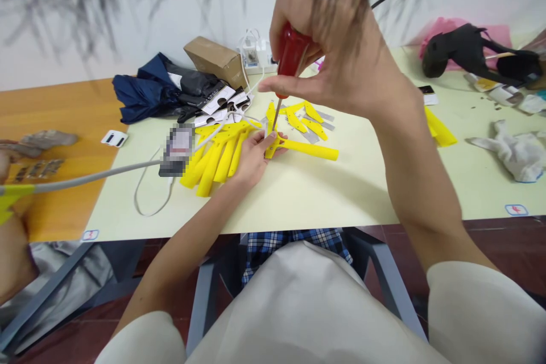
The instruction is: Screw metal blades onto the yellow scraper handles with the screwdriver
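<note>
My right hand (336,51) is wrapped round the red handle of a screwdriver (292,57), held upright above the table. Its thin metal shaft points down onto the wide head of a yellow plastic handle (311,149). My left hand (253,156) grips that head, with the tube-shaped grip sticking out to the right. Whether the tip sits in a screw is too small to tell. To the left of my left hand lie several similar yellow handles (209,173) in a row. Behind the work are flat yellow plates (314,128) and grey blades (309,135).
A cardboard box (215,62), a dark blue cloth bundle (143,91) and a power strip (260,62) stand at the back. A white cable (106,172) crosses on the left, near another person's arm (17,261). A black bag (460,51) and crumpled white plastic (518,153) lie right.
</note>
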